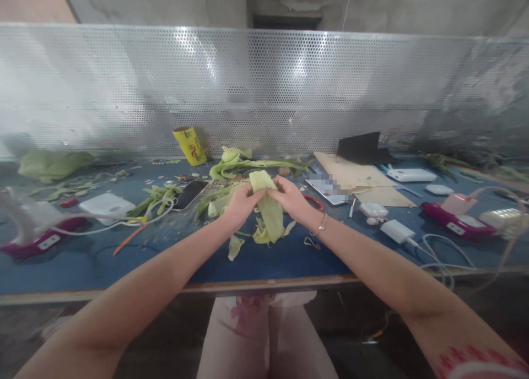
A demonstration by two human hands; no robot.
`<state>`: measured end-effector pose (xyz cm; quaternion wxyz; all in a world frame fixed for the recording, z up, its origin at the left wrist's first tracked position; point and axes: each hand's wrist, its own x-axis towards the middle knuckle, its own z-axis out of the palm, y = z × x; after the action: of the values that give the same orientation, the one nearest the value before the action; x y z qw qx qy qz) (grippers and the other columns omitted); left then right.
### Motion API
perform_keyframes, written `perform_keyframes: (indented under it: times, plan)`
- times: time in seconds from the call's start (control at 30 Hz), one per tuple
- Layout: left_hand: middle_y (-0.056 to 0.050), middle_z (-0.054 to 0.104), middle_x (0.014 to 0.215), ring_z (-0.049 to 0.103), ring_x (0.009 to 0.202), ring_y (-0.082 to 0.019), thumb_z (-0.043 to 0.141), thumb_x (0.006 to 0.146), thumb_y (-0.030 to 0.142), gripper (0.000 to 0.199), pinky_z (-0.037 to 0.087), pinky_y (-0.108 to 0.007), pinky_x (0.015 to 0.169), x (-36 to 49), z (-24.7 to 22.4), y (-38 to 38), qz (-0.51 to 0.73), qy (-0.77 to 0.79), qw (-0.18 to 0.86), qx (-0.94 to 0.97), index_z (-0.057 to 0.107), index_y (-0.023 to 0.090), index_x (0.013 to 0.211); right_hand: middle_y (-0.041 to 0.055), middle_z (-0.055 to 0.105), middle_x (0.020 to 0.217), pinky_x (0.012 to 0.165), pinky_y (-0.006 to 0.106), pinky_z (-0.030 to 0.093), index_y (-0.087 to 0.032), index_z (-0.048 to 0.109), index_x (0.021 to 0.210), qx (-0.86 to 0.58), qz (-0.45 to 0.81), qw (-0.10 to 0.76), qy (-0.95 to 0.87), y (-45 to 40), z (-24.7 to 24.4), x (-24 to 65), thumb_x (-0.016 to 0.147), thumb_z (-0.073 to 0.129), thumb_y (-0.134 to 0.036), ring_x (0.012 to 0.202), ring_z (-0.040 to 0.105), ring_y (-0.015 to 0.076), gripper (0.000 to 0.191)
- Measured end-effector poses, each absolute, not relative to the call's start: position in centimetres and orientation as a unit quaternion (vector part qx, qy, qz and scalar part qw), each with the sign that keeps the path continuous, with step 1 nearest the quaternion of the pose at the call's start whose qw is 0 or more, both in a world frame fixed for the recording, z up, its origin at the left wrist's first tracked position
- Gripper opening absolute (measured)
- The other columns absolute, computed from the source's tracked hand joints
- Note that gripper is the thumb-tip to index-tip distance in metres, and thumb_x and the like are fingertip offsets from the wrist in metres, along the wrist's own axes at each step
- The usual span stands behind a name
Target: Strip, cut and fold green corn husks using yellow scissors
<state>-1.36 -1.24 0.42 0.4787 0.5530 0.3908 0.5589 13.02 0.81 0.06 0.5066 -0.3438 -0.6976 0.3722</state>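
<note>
A pale green corn husk leaf (pixel 270 216) hangs between my two hands over the blue table. My left hand (pixel 243 204) pinches its left edge near the top, thumb in front. On the opposite edge, my right hand (pixel 292 199) grips it the same way, with a thin bracelet at the wrist. The leaf's lower end reaches down to more husk scraps (pixel 235 247) on the tabletop. Behind my hands lies a heap of green husks (pixel 231 161). Part of a red ring-shaped thing (pixel 314 202) shows beside my right hand.
Left of the husks are a dark phone (pixel 190 195), a white charger (pixel 106 207) and a yellow tube (pixel 190 146). Brown paper (pixel 355 172), a tablet-like device (pixel 326 190), white adapters (pixel 397 231), cables and a purple power strip (pixel 457 223) lie right. A perforated metal screen (pixel 264 87) rises behind.
</note>
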Motion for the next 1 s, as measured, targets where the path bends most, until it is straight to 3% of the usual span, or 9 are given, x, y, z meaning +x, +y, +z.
perform_keyframes:
  times: [0.3, 0.53, 0.7, 0.9, 1.0]
  plan:
    - [-0.005, 0.066, 0.067, 0.060, 0.061, -0.016, 0.077, 0.053, 0.030, 0.028, 0.047, -0.029, 0.062, -1.1, 1.5, -2.2, 0.567, 0.372, 0.544, 0.495, 0.068, 0.013, 0.073, 0.0029, 0.065, 0.084, 0.071, 0.030, 0.049, -0.018, 0.059, 0.086, -0.270, 0.442, 0.509, -0.687, 1.1, -0.3, 13.1, 0.073, 0.061, -0.036, 0.075, 0.060, 0.0159, 0.023]
    - [-0.003, 0.062, 0.058, 0.056, 0.052, -0.013, 0.075, 0.054, 0.025, 0.020, 0.045, -0.026, 0.055, -1.5, 1.4, -1.5, 0.578, 0.372, 0.584, 0.432, 0.062, 0.013, 0.063, 0.0020, 0.064, 0.080, 0.073, 0.031, 0.047, -0.018, 0.058, 0.081, -0.271, 0.367, 0.516, -0.725, 0.5, 0.3, 13.2, 0.075, 0.060, -0.037, 0.075, 0.058, 0.0151, 0.020]
    - [-0.002, 0.060, 0.058, 0.054, 0.051, -0.012, 0.077, 0.053, 0.031, 0.027, 0.044, -0.024, 0.050, -2.0, 1.3, -0.8, 0.591, 0.389, 0.559, 0.432, 0.060, 0.013, 0.065, 0.0054, 0.065, 0.090, 0.084, 0.034, 0.046, -0.018, 0.056, 0.081, -0.214, 0.316, 0.510, -0.771, 0.1, 0.9, 13.8, 0.078, 0.058, -0.033, 0.088, 0.060, 0.0166, 0.015]
    - [-0.001, 0.060, 0.058, 0.054, 0.052, -0.012, 0.077, 0.055, 0.038, 0.032, 0.045, -0.025, 0.051, -2.0, 0.8, -0.5, 0.577, 0.406, 0.537, 0.463, 0.061, 0.015, 0.070, 0.0040, 0.064, 0.088, 0.080, 0.032, 0.047, -0.018, 0.055, 0.082, -0.244, 0.315, 0.511, -0.762, 0.5, 0.5, 13.8, 0.077, 0.058, -0.033, 0.084, 0.059, 0.0156, 0.016]
    - [-0.003, 0.063, 0.061, 0.058, 0.057, -0.014, 0.078, 0.054, 0.034, 0.031, 0.047, -0.026, 0.055, -1.7, 1.0, -1.0, 0.551, 0.383, 0.562, 0.484, 0.065, 0.014, 0.074, 0.0028, 0.064, 0.086, 0.074, 0.031, 0.048, -0.018, 0.057, 0.088, -0.284, 0.360, 0.513, -0.725, 1.0, 0.0, 13.4, 0.071, 0.064, -0.035, 0.078, 0.059, 0.0152, 0.024]
